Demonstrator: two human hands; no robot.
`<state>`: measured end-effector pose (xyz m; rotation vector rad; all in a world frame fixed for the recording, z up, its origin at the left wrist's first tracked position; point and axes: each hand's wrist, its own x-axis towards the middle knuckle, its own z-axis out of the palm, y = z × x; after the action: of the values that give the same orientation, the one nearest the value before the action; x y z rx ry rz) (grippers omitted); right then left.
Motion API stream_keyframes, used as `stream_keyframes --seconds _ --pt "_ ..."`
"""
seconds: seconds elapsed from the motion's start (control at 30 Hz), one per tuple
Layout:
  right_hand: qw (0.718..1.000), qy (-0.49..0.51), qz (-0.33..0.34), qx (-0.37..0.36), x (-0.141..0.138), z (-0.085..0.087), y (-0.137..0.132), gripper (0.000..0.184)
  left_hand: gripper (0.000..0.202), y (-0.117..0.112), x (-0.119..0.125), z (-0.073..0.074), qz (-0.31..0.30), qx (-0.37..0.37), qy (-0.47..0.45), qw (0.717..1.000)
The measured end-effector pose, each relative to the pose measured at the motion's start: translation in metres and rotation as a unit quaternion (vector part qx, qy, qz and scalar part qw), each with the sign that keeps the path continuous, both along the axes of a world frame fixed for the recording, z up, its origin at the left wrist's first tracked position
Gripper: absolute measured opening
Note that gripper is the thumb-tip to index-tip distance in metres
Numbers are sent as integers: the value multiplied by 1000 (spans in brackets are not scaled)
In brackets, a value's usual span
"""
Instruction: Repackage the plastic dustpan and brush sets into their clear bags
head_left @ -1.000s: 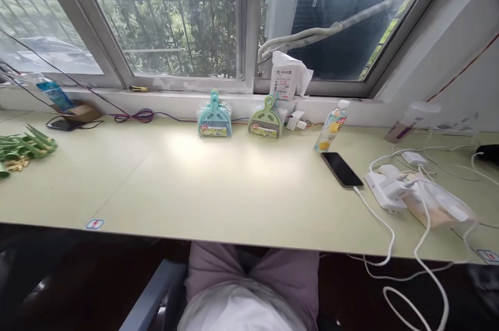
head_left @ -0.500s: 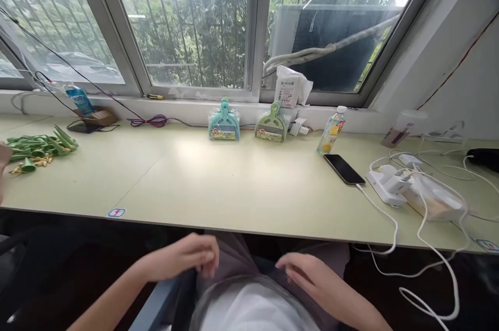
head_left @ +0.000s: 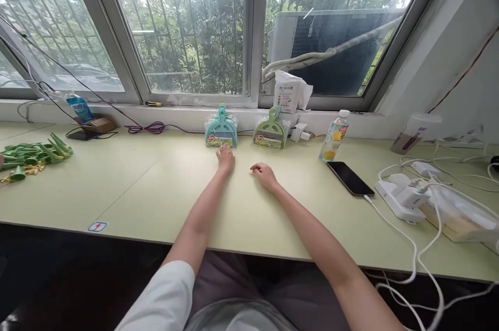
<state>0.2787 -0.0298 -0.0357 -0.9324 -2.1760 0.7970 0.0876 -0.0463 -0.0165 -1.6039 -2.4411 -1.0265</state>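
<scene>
A teal dustpan-and-brush set (head_left: 221, 131) in clear wrap leans upright against the wall below the window. My left hand (head_left: 225, 158) is at its lower front edge, fingers stretched forward and slightly apart; whether the fingertips touch the wrap I cannot tell. A matching green dustpan-and-brush set (head_left: 270, 132) leans to the right of it. Just in front of the green set, my right hand (head_left: 265, 176) hovers low over the table, fingers loosely bent, with nothing visible in them.
On the pale green table (head_left: 156, 201), a drink bottle (head_left: 334, 136), a phone (head_left: 351, 179) and a white power strip (head_left: 401, 198) with cables lie to the right. Small green horns (head_left: 37, 154) are heaped at the left. A white package (head_left: 290, 93) rests on the sill.
Both hands have moved from my lap, below the table edge, forward over the table. The left now reaches the teal set, and the right is before the green one.
</scene>
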Motion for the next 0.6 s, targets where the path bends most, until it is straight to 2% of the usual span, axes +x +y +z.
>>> stream_keyframes --seconds 0.07,0.13,0.23,0.3,0.4,0.5,0.6 --pt "999 -15 47 17 3 -3 -2 26 53 13 -13 -4 7 29 51 998" --pt "998 -26 59 20 5 -4 -4 26 53 21 -29 -5 24 37 80 996" --pt "998 -33 46 6 4 -3 -6 28 40 30 -46 -1 43 -15 102 994" --pt "998 -29 48 -7 4 -1 -6 28 37 32 -48 2 54 -46 135 988" --pt "999 -15 47 -18 3 0 -7 27 38 27 -39 4 55 -27 207 976" --pt "998 26 -31 -44 1 2 -5 26 34 2 -19 3 10 7 245 969" --pt "980 76 -149 -111 2 9 2 35 32 -41 8 0 -154 47 239 958"
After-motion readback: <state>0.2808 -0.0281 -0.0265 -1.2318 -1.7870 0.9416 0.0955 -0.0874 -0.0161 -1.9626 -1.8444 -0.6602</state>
